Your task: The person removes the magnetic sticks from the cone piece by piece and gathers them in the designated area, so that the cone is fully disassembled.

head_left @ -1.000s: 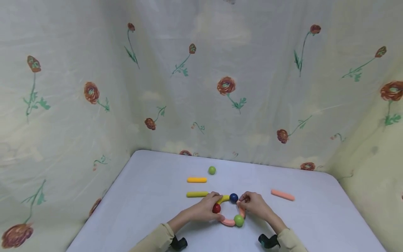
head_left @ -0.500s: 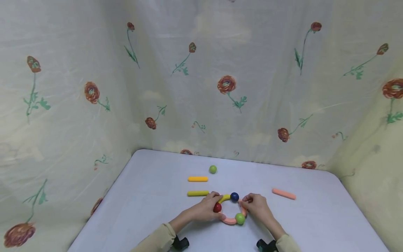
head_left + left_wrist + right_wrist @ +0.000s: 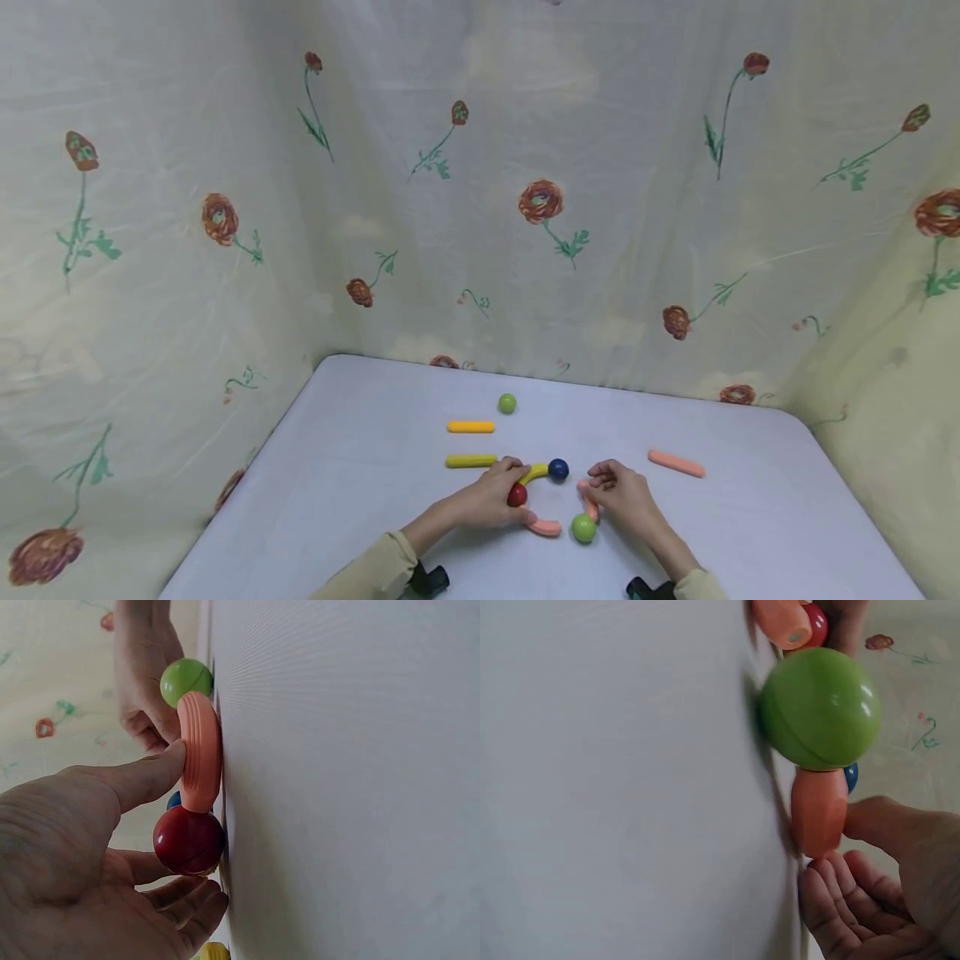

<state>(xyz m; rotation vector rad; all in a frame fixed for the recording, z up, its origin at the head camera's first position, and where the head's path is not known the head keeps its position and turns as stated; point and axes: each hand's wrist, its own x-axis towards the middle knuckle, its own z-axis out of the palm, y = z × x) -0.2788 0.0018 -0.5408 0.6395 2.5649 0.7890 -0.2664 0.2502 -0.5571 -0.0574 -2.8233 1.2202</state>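
Observation:
My left hand [image 3: 487, 498] grips a joined arc of toy building pieces: its thumb lies on a curved pink rod [image 3: 200, 754], its fingers reach round past a red ball [image 3: 189, 840] to a curved yellow rod [image 3: 535, 472]. A dark blue ball [image 3: 558, 470] sits at the yellow rod's far end. My right hand [image 3: 625, 497] pinches a second curved pink rod [image 3: 819, 812] near its far end, thumb on one side, curled fingertips at the end. A green ball [image 3: 821, 709] is joined to that rod's near end. Gaps separate this pair from the arc.
Behind my left hand lie a straight olive-yellow rod [image 3: 471, 460] and an orange-yellow rod [image 3: 471, 427]. Another green ball [image 3: 507, 403] is further back. A straight pink rod [image 3: 677, 463] lies to the right on the white table [image 3: 375, 400], with flowered cloth [image 3: 480, 250] around it.
The ring has come apart: my right hand has moved right with the second curved pink rod and its green ball, away from the blue ball and the other pink rod. My left hand stays put.

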